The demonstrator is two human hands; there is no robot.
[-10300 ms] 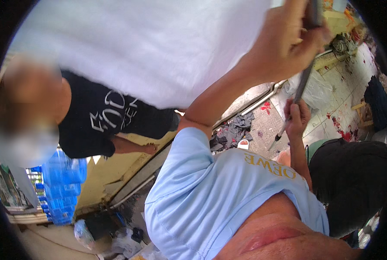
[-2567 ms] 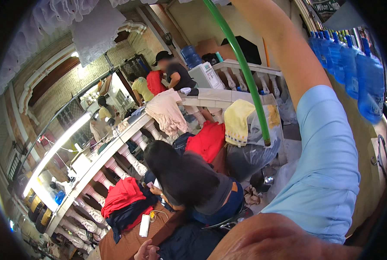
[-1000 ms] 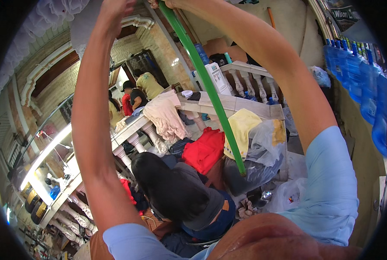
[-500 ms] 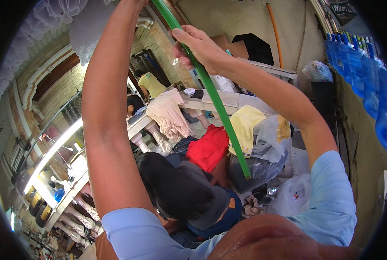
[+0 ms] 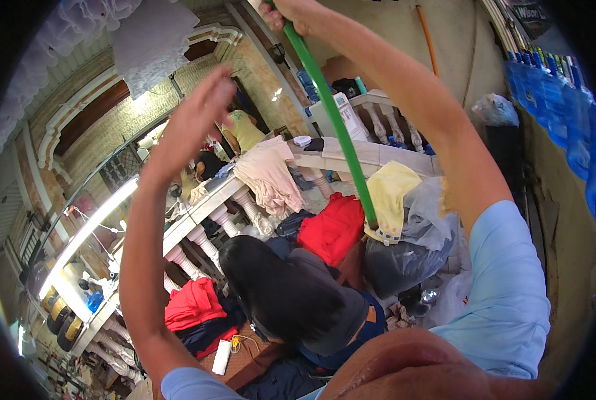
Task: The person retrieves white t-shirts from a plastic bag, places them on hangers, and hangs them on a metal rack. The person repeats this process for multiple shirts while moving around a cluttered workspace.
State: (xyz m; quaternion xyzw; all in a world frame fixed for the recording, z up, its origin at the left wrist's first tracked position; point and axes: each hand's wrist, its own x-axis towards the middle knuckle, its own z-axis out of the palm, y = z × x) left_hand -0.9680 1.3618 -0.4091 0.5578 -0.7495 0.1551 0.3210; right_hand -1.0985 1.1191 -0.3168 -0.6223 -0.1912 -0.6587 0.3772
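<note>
the left hand [image 5: 208,103], blurred, looks spread and empty; the right hand [image 5: 290,16] is wrapped around the green pole [image 5: 335,123], which slants down to end in view before the yellow cloth [image 5: 393,199], contact unclear. the step in hand seems to be holding the pole up one-handed; the next move would call for a firm right grip and care over the seated co-worker [image 5: 278,290] below. farther off, pale pink cloth [image 5: 268,180] drapes over the near edge of the balustrade [image 5: 398,162].
</note>
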